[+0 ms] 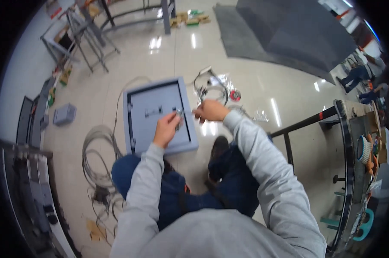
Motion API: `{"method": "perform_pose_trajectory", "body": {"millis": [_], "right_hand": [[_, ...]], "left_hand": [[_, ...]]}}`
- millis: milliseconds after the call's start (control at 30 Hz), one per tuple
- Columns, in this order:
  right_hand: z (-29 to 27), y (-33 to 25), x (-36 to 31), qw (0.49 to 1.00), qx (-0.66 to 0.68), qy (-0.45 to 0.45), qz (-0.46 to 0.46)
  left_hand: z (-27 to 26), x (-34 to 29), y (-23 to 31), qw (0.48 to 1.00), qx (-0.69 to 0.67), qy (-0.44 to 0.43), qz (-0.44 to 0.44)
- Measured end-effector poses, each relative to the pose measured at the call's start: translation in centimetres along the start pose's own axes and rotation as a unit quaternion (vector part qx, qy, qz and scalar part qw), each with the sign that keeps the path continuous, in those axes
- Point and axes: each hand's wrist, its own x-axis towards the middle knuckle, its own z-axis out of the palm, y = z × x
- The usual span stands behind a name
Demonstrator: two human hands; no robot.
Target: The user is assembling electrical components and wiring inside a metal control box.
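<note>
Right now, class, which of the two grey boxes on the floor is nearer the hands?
The large, dark-bordered box, with the left hand over it; the small box sits apart, farther left.

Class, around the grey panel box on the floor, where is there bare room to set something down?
Bare floor lies between the panel box and the small grey box, and beyond the panel box toward the metal frame. Crowded: coiled cable, near left; looped cable and round red item, right.
</note>
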Motion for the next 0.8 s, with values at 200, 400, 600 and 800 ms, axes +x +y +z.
{"method": "perform_pose_trajectory", "body": {"millis": [200, 400, 600, 800], "right_hand": [[-1.1, -0.7, -1.2, 0.989, 0.126, -0.041, 0.062], [-0.3, -0.6, -0.7, 0.999, 0.041, -0.006, 0.021], [0.0, -1.5, -1.1, 0.999, 0.023, -0.017, 0.022], [1.5, -2.3, -1.3, 0.996, 0.073, -0.020, 0.037]], "left_hand": [[1.0, -0.2, 0.6, 1.000, -0.009, -0.030, 0.000], [1.1, -0.5, 0.4, 0.999, -0.017, -0.041, -0.007], [0.7, -0.3, 0.7, 0.995, -0.050, -0.086, 0.020], [-1.2, 0.2, 1.5, 0.988, -0.070, -0.134, 0.006]]}}
